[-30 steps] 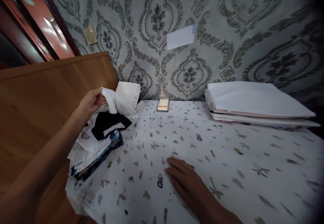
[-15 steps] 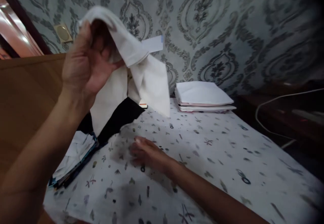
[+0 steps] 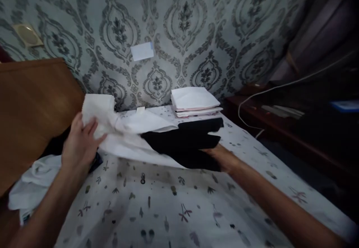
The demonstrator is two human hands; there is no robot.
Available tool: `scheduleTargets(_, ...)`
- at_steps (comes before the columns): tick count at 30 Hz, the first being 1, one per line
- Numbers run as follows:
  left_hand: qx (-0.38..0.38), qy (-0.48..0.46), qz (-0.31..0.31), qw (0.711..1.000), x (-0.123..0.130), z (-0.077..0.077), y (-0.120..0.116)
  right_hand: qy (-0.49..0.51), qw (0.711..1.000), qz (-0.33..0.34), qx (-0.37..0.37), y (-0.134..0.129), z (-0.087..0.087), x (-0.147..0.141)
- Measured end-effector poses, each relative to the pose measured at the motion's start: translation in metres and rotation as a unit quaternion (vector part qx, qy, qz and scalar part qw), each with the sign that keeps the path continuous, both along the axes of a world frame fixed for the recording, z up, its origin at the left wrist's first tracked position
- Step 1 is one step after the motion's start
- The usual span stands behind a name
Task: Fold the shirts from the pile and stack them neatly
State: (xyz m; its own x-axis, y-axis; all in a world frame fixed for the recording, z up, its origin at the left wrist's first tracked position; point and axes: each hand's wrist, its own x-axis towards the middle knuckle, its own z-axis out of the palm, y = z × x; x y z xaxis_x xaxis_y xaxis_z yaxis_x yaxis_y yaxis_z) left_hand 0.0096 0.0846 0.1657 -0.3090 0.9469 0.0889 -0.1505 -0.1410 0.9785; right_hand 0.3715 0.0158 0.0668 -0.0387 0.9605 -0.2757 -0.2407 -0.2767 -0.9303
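Observation:
A white-and-black garment (image 3: pixel 131 123) stretches across the bed between my two hands. Its left part is white, ending in a folded white section (image 3: pixel 98 104), while the right part is black (image 3: pixel 182 138). My left hand (image 3: pixel 80 143) grips the white end, fingers slightly blurred. At the black end is my right hand (image 3: pixel 215 154), closed on the cloth, with most of its fingers hidden by the fabric. The garment's near edge hangs just above the patterned sheet (image 3: pixel 165 203).
Folded white fabric (image 3: pixel 196 100) is stacked by the wall. Crumpled white clothes (image 3: pixel 39 180) lie by my left forearm. A wooden panel (image 3: pixel 33 117) stands at left. To the right, a white cable (image 3: pixel 269 91) runs over a dark red surface (image 3: pixel 246 113).
The garment has come down from raised in my left hand to stretched flat. My right hand, empty before, now has the black end. The view has swung right.

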Motion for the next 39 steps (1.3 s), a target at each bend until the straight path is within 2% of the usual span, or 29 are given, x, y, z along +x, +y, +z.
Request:
scheduleTargets(1,-0.035,0.009,0.025,0.999,-0.012,-0.033,-0.005,-0.037,0.999,0.005,-0.02,-0.007,-0.005,0.02)
scheduleTargets(3,-0.072,0.054,0.014,0.996,-0.031,-0.088,-0.014,-0.101,0.993,0.016,-0.053,-0.019,-0.02,0.051)
scheduleTargets(4,-0.088,0.108,0.015,0.99,-0.036,-0.108,-0.017,-0.124,0.99,0.024,-0.064,-0.025,-0.028,0.061)
scheduleTargets(6,-0.08,0.256,-0.025,0.963,-0.039,-0.133,-0.014,-0.145,0.986,0.037,-0.078,-0.033,-0.041,0.072)
scheduleTargets(8,-0.039,0.429,-0.085,0.898,-0.035,-0.141,-0.001,-0.148,0.985,0.034,-0.081,-0.035,-0.046,0.075)
scheduleTargets(10,-0.015,0.577,-0.136,0.806,-0.027,-0.14,0.018,-0.155,0.985,0.011,-0.08,-0.034,-0.045,0.073)
scheduleTargets(12,-0.027,0.675,-0.158,0.72,-0.019,-0.137,0.035,-0.18,0.979,-0.035,-0.084,-0.029,-0.043,0.069)
scheduleTargets(13,-0.033,0.707,-0.167,0.687,-0.016,-0.135,0.042,-0.195,0.975,-0.061,-0.087,-0.026,-0.043,0.066)
scheduleTargets(15,-0.024,0.743,-0.187,0.642,-0.01,-0.129,0.052,-0.213,0.969,-0.098,-0.08,-0.021,-0.046,0.06)
scheduleTargets(16,-0.016,0.749,-0.191,0.634,-0.009,-0.125,0.055,-0.212,0.969,-0.105,-0.068,-0.018,-0.048,0.057)
scheduleTargets(17,-0.01,0.745,-0.19,0.639,-0.008,-0.12,0.057,-0.204,0.972,-0.106,-0.052,-0.015,-0.048,0.055)
scheduleTargets(18,-0.006,0.728,-0.182,0.661,-0.009,-0.113,0.059,-0.192,0.975,-0.103,-0.036,-0.011,-0.046,0.054)
scheduleTargets(19,-0.007,0.694,-0.167,0.7,-0.012,-0.106,0.06,-0.182,0.978,-0.1,-0.021,-0.007,-0.042,0.055)
scheduleTargets(22,-0.039,0.519,-0.111,0.847,-0.029,-0.081,0.059,-0.17,0.979,-0.112,0.014,0.007,-0.018,0.066)
scheduleTargets(23,-0.068,0.462,-0.099,0.879,-0.037,-0.075,0.058,-0.167,0.979,-0.118,0.022,0.012,-0.009,0.073)
scheduleTargets(24,-0.103,0.419,-0.092,0.897,-0.046,-0.073,0.055,-0.165,0.979,-0.121,0.026,0.015,-0.002,0.081)
scheduleTargets(25,-0.138,0.393,-0.093,0.904,-0.056,-0.073,0.051,-0.162,0.98,-0.116,0.022,0.018,0.002,0.089)
scheduleTargets(27,-0.195,0.398,-0.112,0.89,-0.077,-0.083,0.043,-0.168,0.983,-0.081,-0.003,0.019,-0.002,0.104)
scheduleTargets(29,-0.215,0.466,-0.154,0.844,-0.095,-0.1,0.034,-0.235,0.97,-0.046,-0.033,0.015,-0.019,0.118)
scheduleTargets(31,-0.205,0.554,-0.189,0.784,-0.106,-0.115,0.026,-0.38,0.923,-0.04,-0.043,0.007,-0.039,0.128)
scheduleTargets(33,-0.172,0.625,-0.171,0.742,-0.106,-0.122,0.016,-0.538,0.841,-0.047,-0.024,-0.003,-0.05,0.131)
scheduleTargets(35,-0.113,0.655,-0.118,0.738,-0.092,-0.118,0.006,-0.638,0.768,-0.052,0.028,-0.011,-0.047,0.126)
scheduleTargets(36,-0.081,0.655,-0.101,0.745,-0.08,-0.114,0.0,-0.664,0.743,-0.051,0.06,-0.014,-0.041,0.119)
scheduleTargets(37,-0.055,0.647,-0.104,0.753,-0.066,-0.11,-0.007,-0.68,0.727,-0.044,0.088,-0.016,-0.034,0.111)
scheduleTargets(39,-0.026,0.629,-0.161,0.76,-0.035,-0.106,-0.022,-0.69,0.714,-0.003,0.115,-0.019,-0.021,0.092)
